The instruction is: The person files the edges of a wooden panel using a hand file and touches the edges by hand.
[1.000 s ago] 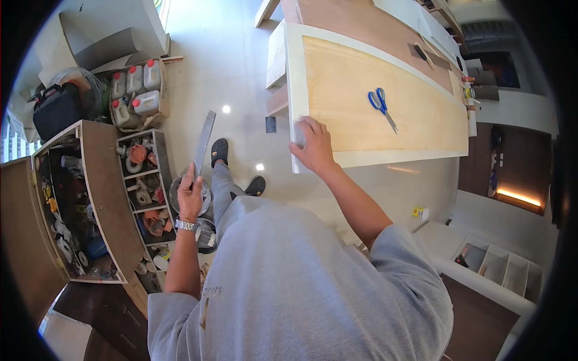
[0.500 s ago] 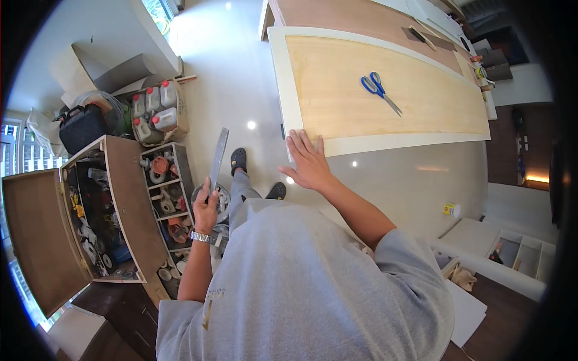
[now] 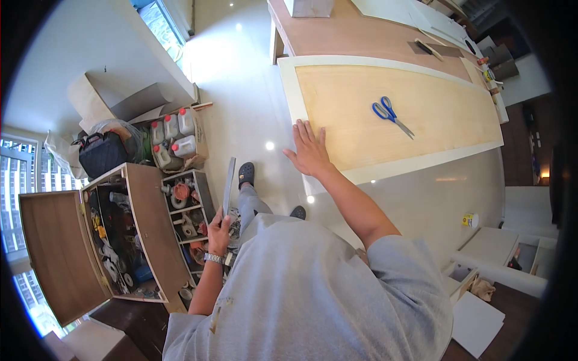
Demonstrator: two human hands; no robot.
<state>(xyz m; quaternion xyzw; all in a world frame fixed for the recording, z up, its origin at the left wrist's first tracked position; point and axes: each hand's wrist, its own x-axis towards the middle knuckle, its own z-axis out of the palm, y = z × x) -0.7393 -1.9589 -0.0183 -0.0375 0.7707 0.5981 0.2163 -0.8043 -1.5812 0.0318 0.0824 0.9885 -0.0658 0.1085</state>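
Observation:
My left hand [image 3: 218,233] is wrapped around the lower end of a long flat grey metal file [image 3: 229,185]. The file points upward beside my leg, clear of the panel. My right hand [image 3: 312,153] lies with fingers apart on the white left border of a pale wooden panel [image 3: 346,114]. Its fingertips rest on the border, with the thumb out past the panel's edge. Blue-handled scissors [image 3: 386,109] lie on the panel, right of my right hand, their blades toward me.
Behind the panel is a brown board surface [image 3: 349,30] holding a dark-bristled brush [image 3: 428,50]. To my left stand an open wooden tool cabinet [image 3: 147,222], a shelf of tool parts [image 3: 183,207] and a box of red-capped jugs [image 3: 174,132]. A yellow-labelled tub [image 3: 469,220] sits at right.
My view has shifted, so the surroundings appear lower and farther right. My right hand has slid along the panel's left border, away from the near corner. My left hand still holds the file.

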